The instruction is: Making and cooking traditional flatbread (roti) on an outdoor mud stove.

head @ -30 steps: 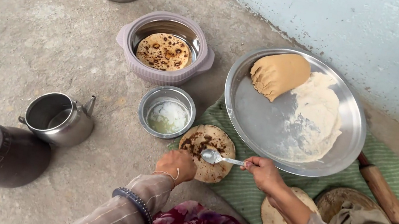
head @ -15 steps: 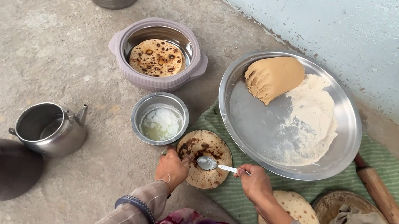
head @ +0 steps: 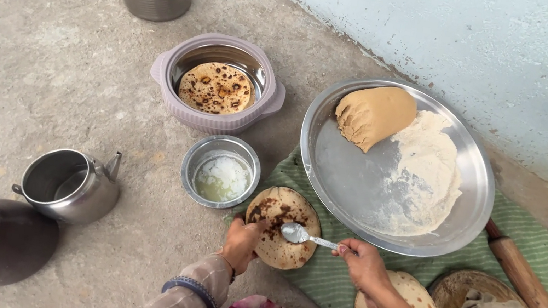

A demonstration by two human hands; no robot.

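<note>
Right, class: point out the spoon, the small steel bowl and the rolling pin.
spoon [head: 294, 233], head view, on its rounded scoop.
small steel bowl [head: 196, 157], head view, on its left rim.
rolling pin [head: 521, 267], head view, on its thick wooden barrel.

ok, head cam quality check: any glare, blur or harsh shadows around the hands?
Head view: soft, even daylight, no hard shadows; mild sheen on the steel tray and kettle, nothing blown out. The spoon in the right hand and the left hand on the flatbread are sharp; slight wide-angle stretch at edges.
</note>
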